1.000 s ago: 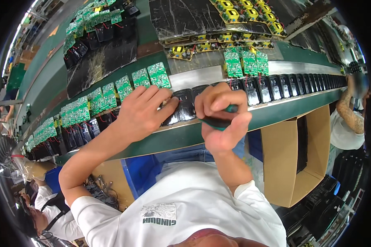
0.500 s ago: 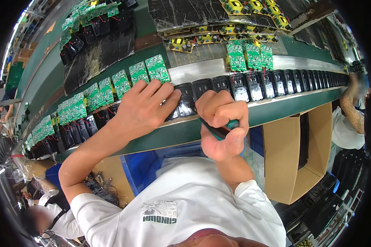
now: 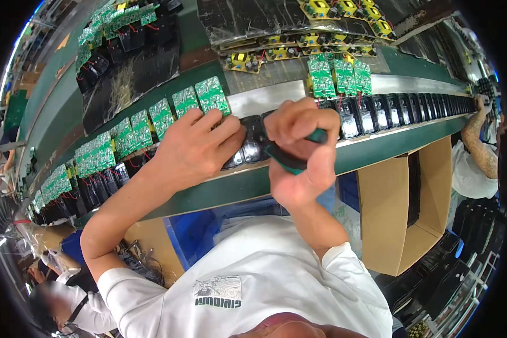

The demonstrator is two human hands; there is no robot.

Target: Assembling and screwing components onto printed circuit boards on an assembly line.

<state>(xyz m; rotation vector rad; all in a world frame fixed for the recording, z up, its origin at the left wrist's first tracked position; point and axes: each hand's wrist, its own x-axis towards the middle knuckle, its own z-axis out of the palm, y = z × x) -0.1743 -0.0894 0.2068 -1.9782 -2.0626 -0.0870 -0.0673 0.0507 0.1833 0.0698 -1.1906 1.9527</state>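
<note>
My right hand [image 3: 304, 152] is closed around a pair of hand pliers [image 3: 287, 161] with green and black handles, the two handles standing apart; its jaws are hidden behind my fingers. It is raised over the row of open black plastic cases [image 3: 255, 147]. Just left of it, my left hand [image 3: 200, 143] lies over the same row, fingers bent and closed at a case. Its thumb and whatever the fingertips grip are out of sight. Beyond those fingers stand green circuit boards [image 3: 211, 96], in a line that runs on to the left with red wires down to the cases.
More circuit boards [image 3: 339, 78] lean behind the cases on the right. Boards with yellow transformers [image 3: 243, 62] lie on stacked black sheets [image 3: 253, 25] at the back. An open cardboard box [image 3: 380, 214] stands below the bench at right. Other people sit at both ends.
My right hand has lifted slightly and turned, and the handles of the pliers have spread wider apart. My left hand has stayed almost in place.
</note>
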